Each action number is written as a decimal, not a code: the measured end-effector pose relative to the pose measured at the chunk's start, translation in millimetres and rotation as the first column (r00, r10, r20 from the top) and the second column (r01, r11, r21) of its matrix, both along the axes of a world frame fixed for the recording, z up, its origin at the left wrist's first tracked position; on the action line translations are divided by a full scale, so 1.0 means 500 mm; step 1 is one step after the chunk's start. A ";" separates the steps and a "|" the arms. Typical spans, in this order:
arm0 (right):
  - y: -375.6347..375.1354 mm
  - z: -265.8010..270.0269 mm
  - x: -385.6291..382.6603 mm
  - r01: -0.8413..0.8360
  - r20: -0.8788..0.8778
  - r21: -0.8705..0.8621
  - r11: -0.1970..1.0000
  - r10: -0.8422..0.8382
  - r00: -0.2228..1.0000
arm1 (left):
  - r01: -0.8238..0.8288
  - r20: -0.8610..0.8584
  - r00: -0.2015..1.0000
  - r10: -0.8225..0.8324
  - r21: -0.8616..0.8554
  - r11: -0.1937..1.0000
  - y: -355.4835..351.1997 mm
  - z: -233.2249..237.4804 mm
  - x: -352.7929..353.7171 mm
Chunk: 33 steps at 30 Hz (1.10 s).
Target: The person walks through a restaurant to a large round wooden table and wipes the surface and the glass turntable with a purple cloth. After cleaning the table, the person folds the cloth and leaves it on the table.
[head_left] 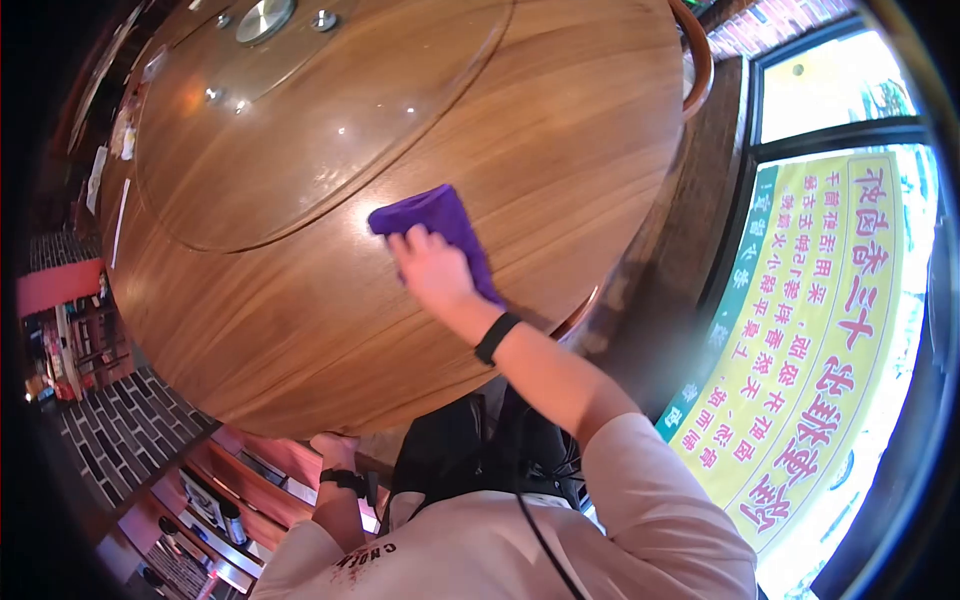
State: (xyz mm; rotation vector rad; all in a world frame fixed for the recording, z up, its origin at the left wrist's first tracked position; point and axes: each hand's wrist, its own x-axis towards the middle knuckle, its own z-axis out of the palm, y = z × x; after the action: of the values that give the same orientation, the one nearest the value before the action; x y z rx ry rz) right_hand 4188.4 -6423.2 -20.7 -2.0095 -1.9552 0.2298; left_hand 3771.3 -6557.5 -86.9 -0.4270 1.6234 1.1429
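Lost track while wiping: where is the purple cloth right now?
Head view, just right of centre: the purple cloth lies on the round wooden table, held under the right hand, just outside the turntable.

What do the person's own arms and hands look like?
Short white T-shirt sleeves, arms bare below. A black band circles the wrist behind the right hand; a black watch-like strap sits at the wrist of the left hand. No gloves.
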 end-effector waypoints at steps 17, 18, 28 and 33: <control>-0.167 -0.019 0.553 0.708 0.132 0.129 0.694 -0.720 0.682 | 0.011 -0.091 0.996 -0.010 0.009 1.000 0.003 0.009 0.013; -0.165 -0.023 0.523 0.671 0.144 0.135 0.729 -0.684 0.715 | 0.017 -0.066 0.998 -0.016 0.012 1.000 -0.006 -0.031 -0.026; -0.135 0.011 0.096 -0.052 0.134 0.049 0.997 0.045 0.990 | -0.013 -0.090 0.996 0.013 -0.007 1.000 -0.004 0.011 0.000; -0.144 -0.001 -0.005 -0.303 -0.062 0.139 0.943 0.314 0.947 | -0.022 -0.084 0.996 0.024 0.024 0.999 -0.022 -0.017 -0.029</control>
State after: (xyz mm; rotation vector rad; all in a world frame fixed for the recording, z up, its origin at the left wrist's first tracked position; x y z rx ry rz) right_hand 4186.1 -6495.1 -21.4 -1.5822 -2.1661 0.2506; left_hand 3756.9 -6568.6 -95.3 -0.3881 1.6806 1.2097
